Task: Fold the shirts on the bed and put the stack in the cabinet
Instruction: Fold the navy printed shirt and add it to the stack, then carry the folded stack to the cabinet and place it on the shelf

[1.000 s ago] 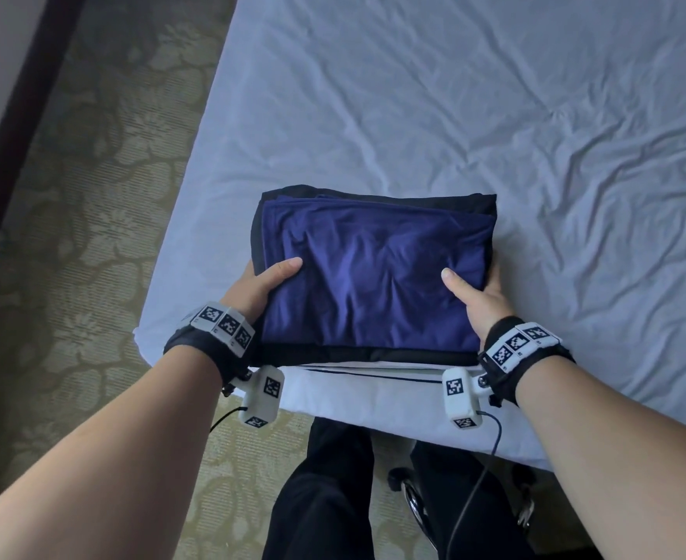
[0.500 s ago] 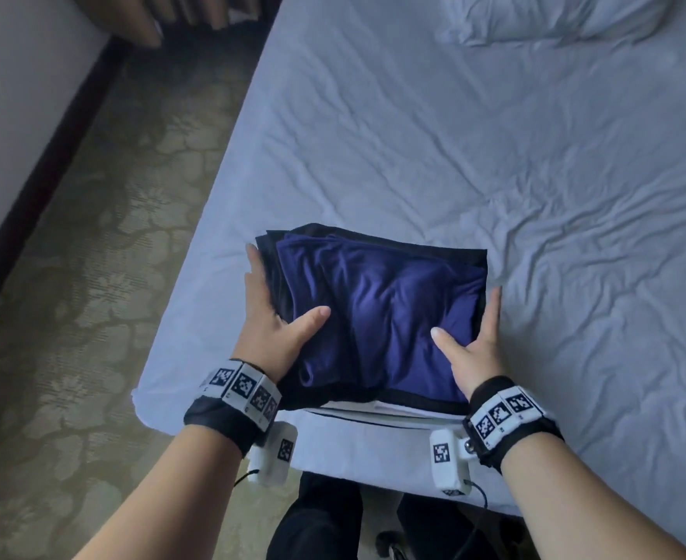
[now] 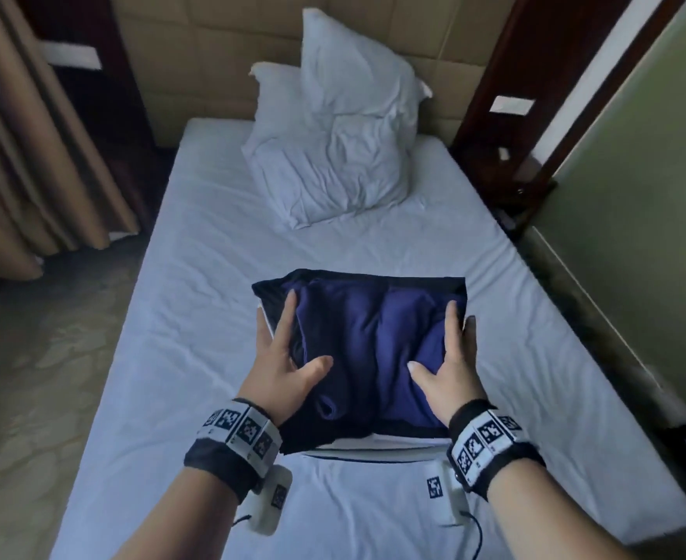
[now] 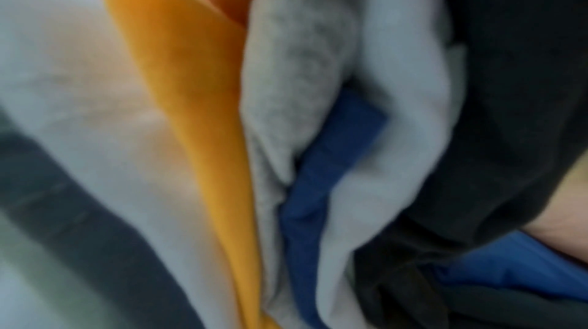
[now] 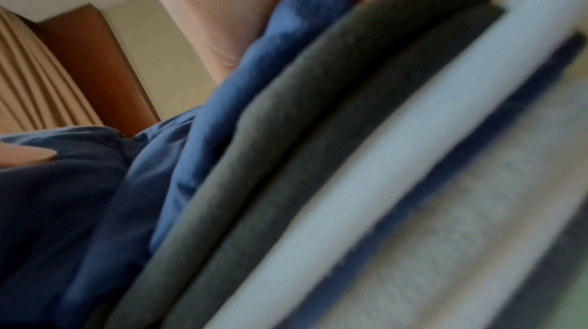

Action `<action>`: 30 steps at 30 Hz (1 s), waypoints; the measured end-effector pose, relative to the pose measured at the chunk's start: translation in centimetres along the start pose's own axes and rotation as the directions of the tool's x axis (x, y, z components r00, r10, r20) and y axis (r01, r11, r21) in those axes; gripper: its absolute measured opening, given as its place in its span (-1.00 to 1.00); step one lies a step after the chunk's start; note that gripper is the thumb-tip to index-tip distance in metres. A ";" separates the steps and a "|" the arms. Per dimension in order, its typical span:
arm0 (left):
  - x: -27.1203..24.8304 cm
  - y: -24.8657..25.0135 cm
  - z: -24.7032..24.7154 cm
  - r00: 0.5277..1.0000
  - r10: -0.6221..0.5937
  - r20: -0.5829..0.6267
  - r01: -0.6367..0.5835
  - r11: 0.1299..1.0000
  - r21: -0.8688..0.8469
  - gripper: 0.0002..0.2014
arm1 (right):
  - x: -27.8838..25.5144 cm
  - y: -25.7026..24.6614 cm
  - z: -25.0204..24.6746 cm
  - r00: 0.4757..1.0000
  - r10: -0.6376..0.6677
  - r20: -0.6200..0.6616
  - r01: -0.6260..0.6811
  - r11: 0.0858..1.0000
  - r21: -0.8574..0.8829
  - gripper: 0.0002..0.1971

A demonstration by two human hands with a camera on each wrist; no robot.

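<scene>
Both hands are on the stack of folded shirts (image 3: 373, 349), which is over the foot half of the bed (image 3: 196, 276), its near edge raised clear of the white sheet. The left hand (image 3: 285, 369) grips the stack's left side: thumb pressed on top of the navy shirt (image 3: 398, 357), fingers running along and under the edge. The right hand (image 3: 450, 369) mirrors it on the right side, thumb on top, index finger laid along the upper edge, the rest tucked beneath. So each grip is clamped on the stack, squeezing the navy top layer into soft ridges.

The left wrist view, blurred, shows the layers edge-on: a yellow-orange shirt (image 4: 191, 108), grey and pale ones, blue, then a dark shirt (image 4: 509, 83). The right wrist view shows blue over two dark grey folds (image 5: 286, 158) over pale layers.

Two white pillows (image 3: 341, 135) lean at the padded headboard (image 3: 212, 54). Tan curtains (image 3: 30, 135) hang at the left.
</scene>
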State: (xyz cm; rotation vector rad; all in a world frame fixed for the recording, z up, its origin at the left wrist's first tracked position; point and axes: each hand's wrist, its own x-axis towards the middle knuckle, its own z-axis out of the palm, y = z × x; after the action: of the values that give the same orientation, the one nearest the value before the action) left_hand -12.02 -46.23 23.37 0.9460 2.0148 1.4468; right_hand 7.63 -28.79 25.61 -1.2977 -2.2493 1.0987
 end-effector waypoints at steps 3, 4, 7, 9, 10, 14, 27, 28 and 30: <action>2.6 4.0 3.1 0.998 0.061 0.031 -0.060 0.998 -0.020 0.05 | 0.7 -0.2 -5.4 0.995 -0.032 -0.095 0.029 0.999 -0.033 0.09; 3.4 5.3 4.3 0.996 0.082 0.043 -0.081 0.997 -0.021 0.04 | 1.0 -0.1 -7.2 0.991 -0.042 -0.125 0.037 0.998 -0.045 0.08; 5.7 8.7 8.3 0.989 0.129 0.076 -0.127 0.992 -0.025 0.04 | 1.6 1.3 -12.1 0.980 -0.055 -0.191 0.044 0.997 -0.059 0.07; 6.9 10.3 11.7 0.983 0.158 0.095 -0.155 0.987 -0.034 0.04 | 2.4 3.3 -15.2 0.975 -0.047 -0.218 0.038 0.998 -0.044 0.06; 7.5 11.1 13.5 0.981 0.166 0.103 -0.163 0.986 -0.037 0.04 | 2.9 4.5 -16.7 0.973 -0.043 -0.228 0.036 0.999 -0.036 0.06; 9.6 13.5 21.7 0.981 0.149 0.126 -0.145 0.989 -0.043 0.03 | 5.9 10.5 -22.8 0.973 -0.044 -0.227 0.043 0.999 -0.007 0.06; 14.9 21.9 43.1 0.972 0.083 0.220 -0.079 0.996 -0.029 0.03 | 12.3 25.0 -40.1 0.977 0.051 -0.208 -0.043 0.998 0.043 0.05; 15.3 22.5 43.8 0.969 0.089 0.231 -0.084 0.996 -0.031 0.04 | 12.5 25.4 -40.8 0.972 0.052 -0.229 -0.044 0.998 0.039 0.05; 16.0 23.5 45.1 0.962 0.112 0.250 -0.109 0.994 -0.025 0.05 | 12.6 25.9 -42.0 0.963 0.063 -0.261 -0.055 0.998 0.040 0.05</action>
State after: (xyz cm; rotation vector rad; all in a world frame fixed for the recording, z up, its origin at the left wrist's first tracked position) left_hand 16.18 -1.61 31.14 1.1896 1.7922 1.3176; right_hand 41.46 8.65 32.32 -1.4143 -2.0032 0.9173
